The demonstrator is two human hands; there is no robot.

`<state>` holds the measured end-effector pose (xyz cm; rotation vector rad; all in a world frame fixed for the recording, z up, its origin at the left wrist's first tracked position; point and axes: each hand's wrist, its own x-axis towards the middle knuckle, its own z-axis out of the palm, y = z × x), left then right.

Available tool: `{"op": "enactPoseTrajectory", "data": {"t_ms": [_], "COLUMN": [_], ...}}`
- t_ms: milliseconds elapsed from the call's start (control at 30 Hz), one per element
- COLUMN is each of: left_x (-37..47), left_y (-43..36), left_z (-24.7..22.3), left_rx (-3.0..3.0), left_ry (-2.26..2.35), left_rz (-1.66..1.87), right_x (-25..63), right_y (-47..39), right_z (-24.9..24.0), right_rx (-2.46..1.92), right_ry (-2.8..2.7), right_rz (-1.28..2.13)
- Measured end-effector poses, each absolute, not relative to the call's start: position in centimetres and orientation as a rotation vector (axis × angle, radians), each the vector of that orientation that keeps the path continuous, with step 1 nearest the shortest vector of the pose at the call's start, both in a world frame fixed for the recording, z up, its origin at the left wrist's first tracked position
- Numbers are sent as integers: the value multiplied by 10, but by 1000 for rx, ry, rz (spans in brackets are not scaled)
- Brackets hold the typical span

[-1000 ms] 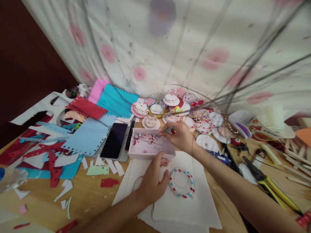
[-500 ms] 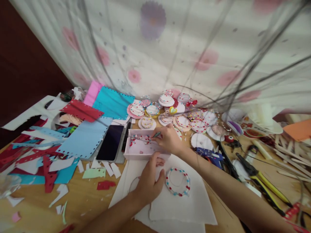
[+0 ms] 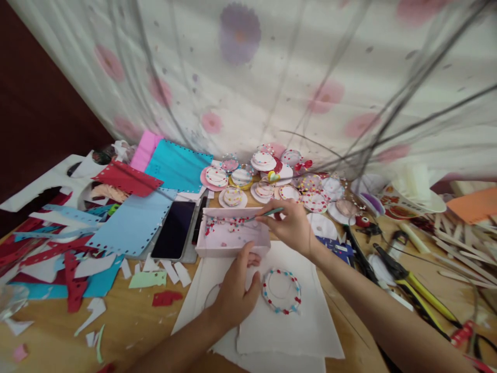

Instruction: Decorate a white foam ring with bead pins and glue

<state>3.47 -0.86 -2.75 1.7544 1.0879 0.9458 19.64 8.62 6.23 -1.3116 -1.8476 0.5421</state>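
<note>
My right hand [image 3: 289, 223] is closed on slim green tweezers [image 3: 272, 211], whose tip reaches into a shallow white box [image 3: 233, 253] with small red, white and blue beads [image 3: 217, 224] inside. My left hand [image 3: 237, 290] rests at the front wall of that box, its thumb apart from the half-bent fingers and nothing visible between them. Part of a thin wire ring [image 3: 209, 296] shows beside the left hand, partly covered by it. To the right, a beaded wire ring [image 3: 300, 290] of red, blue and white lies on white paper [image 3: 287, 336].
A phone [image 3: 174, 230] lies left of the box, near punched coloured sheets [image 3: 132, 223] and paper scraps [image 3: 75, 280]. Several small beaded hats [image 3: 233, 197] stand behind. On the right are a blue glue gun [image 3: 336, 248], yellow-black pliers [image 3: 417, 290] and wooden sticks [image 3: 462, 248].
My right hand has shifted slightly right and back from over the box, so more of the tweezers shows. My left hand has kept its place by the box.
</note>
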Motion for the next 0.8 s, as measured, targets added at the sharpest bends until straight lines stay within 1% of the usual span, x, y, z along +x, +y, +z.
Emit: {"op": "enactPoseTrajectory", "data": {"t_ms": [100,200,300,400,533,700,800], "left_x": [35,33,30,28,29,31,37], "left_y": [-7,-7,-7,-7,-1,10,16], "left_z": [-28,-26,-22,-17,-7,11,19], "left_rx": [1734,1721,1821,2027,2242,2326,2251], "left_ry": [1088,1062,986,887,771,630,709], "left_rz": [951,967,931,831,696,528,607], "right_x": [220,243,260,269,272,268,266], "right_y": [65,33,-2,-28,-42,-50,-57], "right_z": [77,79,61,34,7,-5,-6], "right_rx": [-1303,-1358,-1425,-1373,-1348,-1297,-1323], "right_ry": [-1640,-1478,-1296,-1127,-1031,-939,-926], "right_rz": [596,584,512,542,601,680,716]}}
